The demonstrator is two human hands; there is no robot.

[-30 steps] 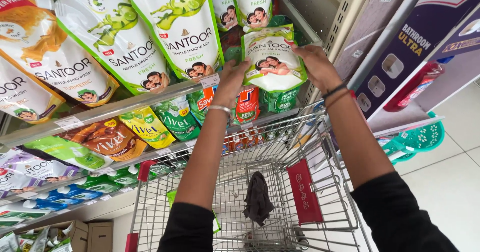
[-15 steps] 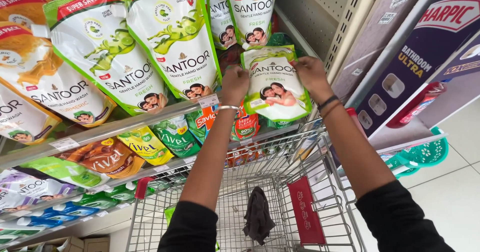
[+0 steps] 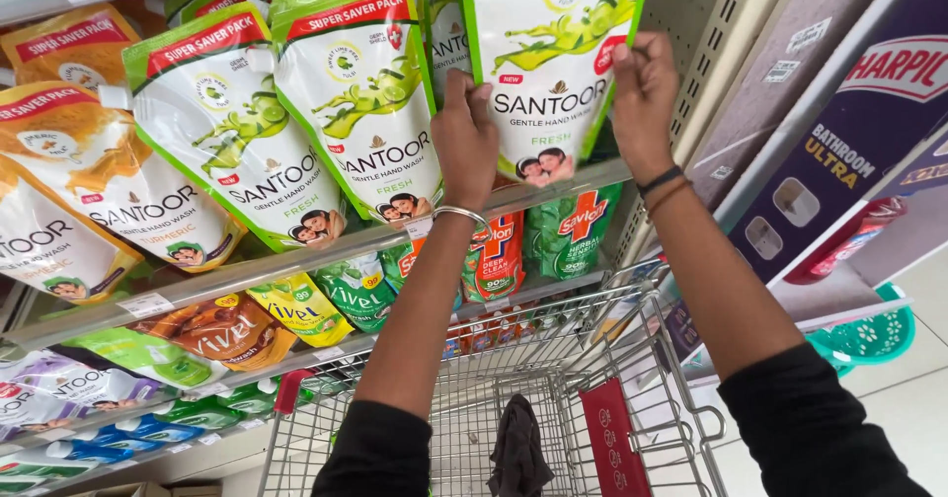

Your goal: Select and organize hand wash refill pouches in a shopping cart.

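Below the raised arms, a wire shopping cart (image 3: 592, 359) stands against the shelving, with a dark cloth (image 3: 517, 448) lying inside it and a red panel (image 3: 612, 438) on its child seat. Higher up, the left hand (image 3: 466, 142) grips the left edge of a white-and-green hand wash refill pouch (image 3: 553, 63), fingers closed on it, a silver bangle (image 3: 464, 216) at the wrist. At the pouch's right edge the right hand (image 3: 644, 97) pinches it shut. That pouch stands on the upper shelf (image 3: 296, 260), beside matching pouches (image 3: 355, 102). Beyond them, orange pouches (image 3: 89, 161) fill the far left.
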